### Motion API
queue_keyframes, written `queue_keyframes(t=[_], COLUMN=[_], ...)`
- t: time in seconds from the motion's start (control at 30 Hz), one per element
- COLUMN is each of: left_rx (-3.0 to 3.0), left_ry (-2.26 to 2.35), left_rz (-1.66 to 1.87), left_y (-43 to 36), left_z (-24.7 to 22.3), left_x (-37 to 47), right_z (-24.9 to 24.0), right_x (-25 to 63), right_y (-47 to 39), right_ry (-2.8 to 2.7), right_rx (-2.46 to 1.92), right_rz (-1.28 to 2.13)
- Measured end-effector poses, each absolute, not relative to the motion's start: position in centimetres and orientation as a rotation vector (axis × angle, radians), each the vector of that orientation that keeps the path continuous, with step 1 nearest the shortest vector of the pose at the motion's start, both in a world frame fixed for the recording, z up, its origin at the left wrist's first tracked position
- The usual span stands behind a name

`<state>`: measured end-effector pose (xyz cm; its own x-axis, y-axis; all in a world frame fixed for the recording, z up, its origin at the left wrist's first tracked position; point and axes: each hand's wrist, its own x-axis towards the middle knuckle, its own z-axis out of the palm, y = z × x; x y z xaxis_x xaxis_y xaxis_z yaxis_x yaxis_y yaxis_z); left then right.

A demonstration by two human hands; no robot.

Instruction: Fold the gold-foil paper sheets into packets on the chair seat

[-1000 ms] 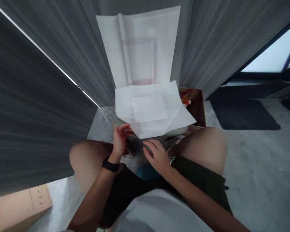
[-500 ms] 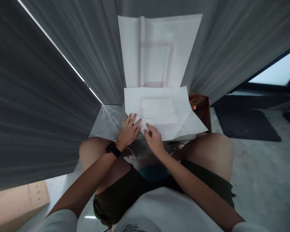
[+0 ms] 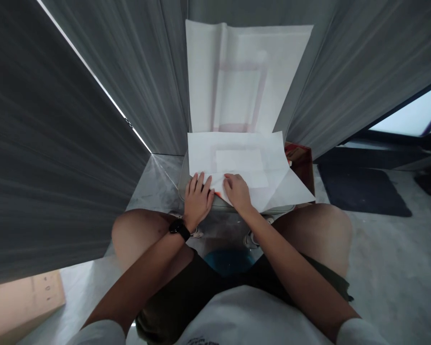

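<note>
A large white paper sheet [image 3: 237, 141] lies over a low pale surface in front of me, and faint printing shows through it. Its right corner is turned over in a diagonal fold. Flat on the near left edge rests my left hand [image 3: 197, 200], fingers spread, with a black watch on the wrist. Just to its right, my right hand [image 3: 239, 192] has its thumb and fingers closed on the sheet's near edge. Between the hands a small spot of orange-red shows at that edge. The paper under both hands is partly hidden.
Another white sheet [image 3: 244, 76] stands upright behind, against grey curtain-like panels [image 3: 158, 86]. A red-brown box [image 3: 303, 172] sits right of the surface. On the floor are a dark mat [image 3: 362, 189] to the right and a cardboard box [image 3: 25, 299] at lower left.
My right hand has moved away from me and slightly right along the near edge. The left hand has shifted a little right, and an orange-red spot now shows between them.
</note>
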<state>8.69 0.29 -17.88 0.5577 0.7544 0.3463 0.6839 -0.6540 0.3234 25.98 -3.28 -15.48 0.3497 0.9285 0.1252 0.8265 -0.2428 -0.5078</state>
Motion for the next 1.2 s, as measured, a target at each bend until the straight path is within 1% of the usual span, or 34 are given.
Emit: queue_keyframes(t=[0.17,0.23,0.37,0.63,0.83,1.2], left_rx=[2.658,2.659,2.642,2.664,2.663,2.619], left_ry=[1.269,1.274,1.3,1.337,1.351,1.329], left_rz=[0.644,0.63,0.622,0.632,0.635,0.753], left_y=[0.0,-0.1,-0.1,-0.2,-0.1,-0.1], left_z=[-17.8,-17.6,-17.4,-17.5,-17.6,-17.9], left_x=[8.7,8.7,8.9,9.3,9.4,9.4], right_z=[-15.4,-15.5,-16.2,-17.7,-18.2,-18.3], right_x=[25.6,25.3,25.1,25.8,25.9,26.1], right_y=[-4.6,-5.3,-6.2,-6.8,-6.9,-6.8], right_ry=[-1.677,-1.744,-1.876,-1.933,-1.954,-1.929], right_rx=[-2.025,-1.99,-1.977,-1.981,-1.972,-1.973], right_rz=[-0.027,-0.094,-0.061,-0.021,-0.009,0.044])
